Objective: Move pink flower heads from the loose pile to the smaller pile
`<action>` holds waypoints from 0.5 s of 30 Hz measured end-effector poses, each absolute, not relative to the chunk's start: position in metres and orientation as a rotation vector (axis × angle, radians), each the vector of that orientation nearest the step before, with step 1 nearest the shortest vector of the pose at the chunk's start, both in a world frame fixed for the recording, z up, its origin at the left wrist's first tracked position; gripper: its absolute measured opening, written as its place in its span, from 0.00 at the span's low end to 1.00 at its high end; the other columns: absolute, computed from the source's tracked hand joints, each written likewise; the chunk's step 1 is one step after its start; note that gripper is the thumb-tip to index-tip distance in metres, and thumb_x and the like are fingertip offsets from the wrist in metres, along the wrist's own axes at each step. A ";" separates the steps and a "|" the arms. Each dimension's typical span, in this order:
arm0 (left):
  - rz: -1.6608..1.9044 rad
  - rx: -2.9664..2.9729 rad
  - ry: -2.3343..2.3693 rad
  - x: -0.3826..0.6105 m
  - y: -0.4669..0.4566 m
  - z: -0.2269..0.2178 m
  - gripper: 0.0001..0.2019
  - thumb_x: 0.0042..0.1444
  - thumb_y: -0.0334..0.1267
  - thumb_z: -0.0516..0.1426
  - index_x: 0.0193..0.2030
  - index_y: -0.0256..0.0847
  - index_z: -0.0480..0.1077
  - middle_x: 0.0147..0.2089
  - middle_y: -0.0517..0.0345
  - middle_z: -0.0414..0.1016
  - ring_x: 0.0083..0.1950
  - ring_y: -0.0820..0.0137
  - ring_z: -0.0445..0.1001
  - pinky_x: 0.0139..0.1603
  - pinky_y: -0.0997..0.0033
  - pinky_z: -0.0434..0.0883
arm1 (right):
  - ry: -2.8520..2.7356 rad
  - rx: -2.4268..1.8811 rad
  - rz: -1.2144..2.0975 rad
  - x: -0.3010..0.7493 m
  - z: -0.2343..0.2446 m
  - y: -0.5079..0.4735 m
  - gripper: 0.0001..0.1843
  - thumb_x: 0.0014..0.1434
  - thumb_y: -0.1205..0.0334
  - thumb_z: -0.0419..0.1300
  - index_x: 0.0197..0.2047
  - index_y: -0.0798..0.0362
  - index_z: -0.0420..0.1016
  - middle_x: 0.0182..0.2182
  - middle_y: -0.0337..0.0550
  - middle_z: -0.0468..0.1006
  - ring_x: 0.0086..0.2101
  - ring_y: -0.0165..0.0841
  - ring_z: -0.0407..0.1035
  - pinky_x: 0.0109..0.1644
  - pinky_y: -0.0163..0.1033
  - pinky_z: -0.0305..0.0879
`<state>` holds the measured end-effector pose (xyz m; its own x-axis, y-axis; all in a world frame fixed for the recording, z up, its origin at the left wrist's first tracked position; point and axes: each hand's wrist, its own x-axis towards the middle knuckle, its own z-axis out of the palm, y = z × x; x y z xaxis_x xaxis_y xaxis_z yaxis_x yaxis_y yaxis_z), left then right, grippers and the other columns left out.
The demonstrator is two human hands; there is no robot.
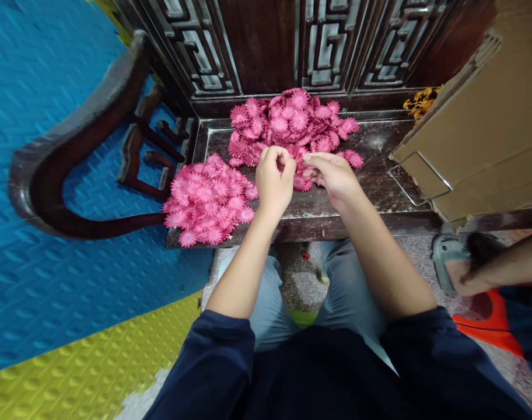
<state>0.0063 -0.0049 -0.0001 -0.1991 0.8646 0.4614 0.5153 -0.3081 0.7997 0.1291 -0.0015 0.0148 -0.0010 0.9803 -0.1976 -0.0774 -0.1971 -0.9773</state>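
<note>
Both hands are raised over the front of a dark wooden bench seat, close together and fingertips facing. My left hand (275,178) is closed, its thumb and curled index finger forming a ring; whatever it grips is too small or hidden. My right hand (333,175) has its fingers bent together in a pinch towards the left one, and I cannot make out anything in it. Behind them spreads a loose heap of pink artificial flower heads (287,119). Left of my left hand lies a second, lighter pile of pink flower heads (209,201), reaching the seat's front edge.
The wooden bench (357,204) has a curved armrest (42,151) at left and a carved backrest (261,46). A cardboard box (476,140) stands at right, with a bent metal wire frame (419,178) by it. Another person's foot in a sandal (450,262) is at far right.
</note>
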 end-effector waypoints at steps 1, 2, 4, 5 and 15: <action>1.522 1.729 1.604 0.006 -0.005 0.000 0.08 0.55 0.29 0.52 0.27 0.42 0.59 0.30 0.60 0.65 0.34 0.72 0.65 0.38 0.73 0.62 | -1.045 -1.298 1.383 0.129 0.015 -0.001 0.07 0.48 0.58 0.61 0.30 0.51 0.76 0.33 0.38 0.78 0.29 0.25 0.70 0.39 0.37 0.67; 1.528 1.724 1.593 0.006 -0.004 0.000 0.08 0.56 0.29 0.51 0.27 0.42 0.59 0.30 0.60 0.65 0.34 0.72 0.65 0.39 0.72 0.62 | -1.039 -1.298 1.385 0.129 0.015 -0.001 0.07 0.48 0.58 0.61 0.30 0.51 0.76 0.33 0.38 0.78 0.28 0.25 0.70 0.39 0.37 0.67; 1.519 1.724 1.561 0.005 -0.003 -0.001 0.08 0.57 0.31 0.51 0.28 0.42 0.59 0.30 0.60 0.64 0.35 0.71 0.65 0.39 0.72 0.62 | -1.015 -1.293 1.394 0.130 0.016 -0.002 0.06 0.48 0.58 0.61 0.28 0.51 0.75 0.32 0.38 0.77 0.27 0.25 0.70 0.39 0.37 0.67; 1.511 1.719 1.550 0.005 -0.003 -0.002 0.08 0.58 0.32 0.51 0.28 0.42 0.59 0.30 0.59 0.64 0.35 0.71 0.65 0.39 0.72 0.62 | -1.002 -1.291 1.396 0.130 0.016 -0.002 0.06 0.48 0.58 0.61 0.28 0.51 0.74 0.31 0.37 0.77 0.27 0.24 0.69 0.38 0.36 0.67; 1.696 1.521 1.558 -0.001 0.002 -0.008 0.16 0.63 0.50 0.44 0.31 0.42 0.59 0.31 0.58 0.62 0.38 0.70 0.67 0.44 0.69 0.65 | -0.822 -1.335 1.402 0.129 0.017 -0.001 0.07 0.49 0.59 0.60 0.29 0.53 0.70 0.32 0.39 0.74 0.23 0.22 0.64 0.30 0.33 0.62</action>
